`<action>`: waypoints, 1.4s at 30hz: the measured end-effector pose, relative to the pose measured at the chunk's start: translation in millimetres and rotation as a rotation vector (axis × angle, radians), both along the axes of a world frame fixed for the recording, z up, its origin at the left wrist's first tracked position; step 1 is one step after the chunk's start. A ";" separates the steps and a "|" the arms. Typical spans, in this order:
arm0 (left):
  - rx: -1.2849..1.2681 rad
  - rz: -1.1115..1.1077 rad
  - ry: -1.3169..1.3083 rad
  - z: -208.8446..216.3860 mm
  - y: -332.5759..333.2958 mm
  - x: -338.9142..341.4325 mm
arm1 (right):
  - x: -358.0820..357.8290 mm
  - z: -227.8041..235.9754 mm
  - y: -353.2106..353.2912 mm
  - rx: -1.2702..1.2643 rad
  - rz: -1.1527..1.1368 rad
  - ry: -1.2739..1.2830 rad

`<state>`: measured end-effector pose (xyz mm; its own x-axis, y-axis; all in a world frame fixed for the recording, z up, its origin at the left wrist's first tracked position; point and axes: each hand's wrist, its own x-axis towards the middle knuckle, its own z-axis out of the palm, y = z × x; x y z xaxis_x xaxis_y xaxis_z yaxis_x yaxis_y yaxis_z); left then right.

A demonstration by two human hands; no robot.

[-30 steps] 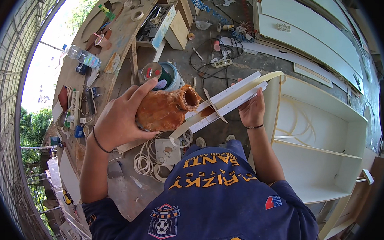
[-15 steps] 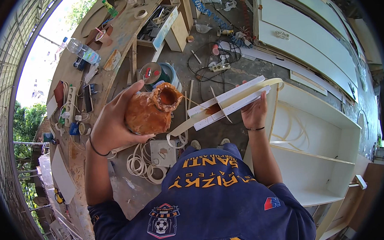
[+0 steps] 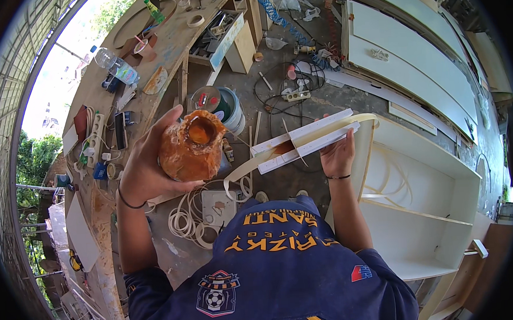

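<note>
My left hand (image 3: 138,170) is wrapped round a squat, glue-crusted jar (image 3: 189,157). The jar's round mouth faces up toward me and shows orange glue inside. To its right, my right hand (image 3: 337,156) grips a homemade white trough (image 3: 331,138) made of two parallel strips with a thin crosspiece. A pale edging strip (image 3: 250,165) runs lengthwise through the trough, and its lower end curls down. Amber glue (image 3: 283,148) lies pooled on the strip beside the crosspiece. My right fingers are partly hidden under the trough.
At left is a wooden workbench (image 3: 169,55) with a plastic bottle (image 3: 115,66) and power strip (image 3: 97,132). A bucket (image 3: 234,112) stands beyond the jar. Coiled edging (image 3: 182,220) lies on the floor. An open white cabinet (image 3: 420,233) is at right; cables (image 3: 271,96) trail ahead.
The jar has tipped back from its lean toward the trough and shifted slightly left. A thin glue thread from its mouth no longer shows. My right hand and trough have barely moved.
</note>
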<state>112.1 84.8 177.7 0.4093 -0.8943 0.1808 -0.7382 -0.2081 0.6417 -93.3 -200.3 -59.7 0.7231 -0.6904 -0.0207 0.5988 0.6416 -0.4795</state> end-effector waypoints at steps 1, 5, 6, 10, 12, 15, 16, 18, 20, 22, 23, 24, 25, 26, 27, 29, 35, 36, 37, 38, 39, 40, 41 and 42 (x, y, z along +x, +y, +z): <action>-0.036 0.002 0.032 -2.0 1.7 3.4 | 1.4 0.5 1.0 0.008 -0.002 0.000; -0.028 0.060 -0.022 0.5 8.2 9.3 | 5.1 1.8 5.6 0.009 -0.004 -0.014; -0.060 0.088 0.045 -2.0 10.2 10.3 | 5.2 2.8 7.2 0.009 0.001 -0.014; -0.118 0.147 0.093 -5.6 24.1 23.8 | 10.5 14.9 15.0 0.022 -0.028 0.010; -0.150 0.193 0.126 -13.6 31.9 34.0 | 9.7 9.3 13.0 0.002 -0.052 0.022; -0.224 0.254 0.174 -27.5 48.3 61.1 | 3.6 5.0 5.5 -0.058 -0.100 0.030; -0.296 0.281 0.194 -35.4 57.1 73.5 | -2.5 4.1 0.8 -0.069 -0.103 0.041; -0.424 0.335 0.279 -54.3 68.3 95.9 | -13.3 9.4 -3.7 -0.084 -0.168 0.097; -0.451 0.435 0.238 -80.7 80.2 119.6 | -27.9 9.2 -12.1 -0.101 -0.203 0.120; -0.473 0.538 0.190 -121.9 96.4 147.5 | -39.4 15.7 -15.3 -0.105 -0.213 0.141; -0.449 0.664 0.096 -150.6 105.8 164.3 | -43.9 18.4 -16.7 -0.127 -0.237 0.154; -0.422 0.784 0.007 -175.3 113.2 175.3 | -47.1 22.3 -15.7 -0.151 -0.267 0.171; -0.423 0.783 0.011 -191.4 112.1 178.1 | -49.0 27.2 -12.8 -0.153 -0.268 0.174; -0.408 0.931 0.007 -204.7 107.0 176.0 | -50.4 32.4 -10.7 -0.123 -0.302 0.224; -0.390 1.078 0.001 -218.5 106.5 175.3 | -49.8 36.6 -9.1 -0.093 -0.335 0.273; -0.407 1.141 -0.005 -267.4 119.7 187.3 | -45.4 44.0 -3.5 -0.093 -0.346 0.280; -0.184 1.273 0.052 -279.1 97.3 177.3 | -58.2 29.7 -13.1 -0.094 -0.194 0.069; -0.244 1.212 -0.055 -293.5 104.9 181.1 | -55.9 25.7 -16.5 -0.092 -0.152 0.013; -0.314 1.145 -0.155 -309.6 112.2 187.1 | -50.5 26.0 -19.3 -0.098 -0.113 -0.043; -0.339 1.135 -0.165 -318.7 116.9 190.2 | -44.7 30.9 -17.3 -0.115 -0.149 0.011; -0.362 1.122 -0.182 -323.1 119.2 191.3 | -39.1 34.3 -13.8 -0.123 -0.187 0.062; -0.322 1.087 0.027 -315.2 121.4 188.1 | -34.7 35.5 -13.5 -0.119 -0.169 0.074; -0.295 1.054 0.128 -315.9 124.2 188.7 | -35.0 36.1 -11.3 -0.110 -0.148 0.084; -0.264 1.022 0.228 -316.5 126.6 189.1 | -35.8 40.3 -7.8 -0.106 -0.174 0.085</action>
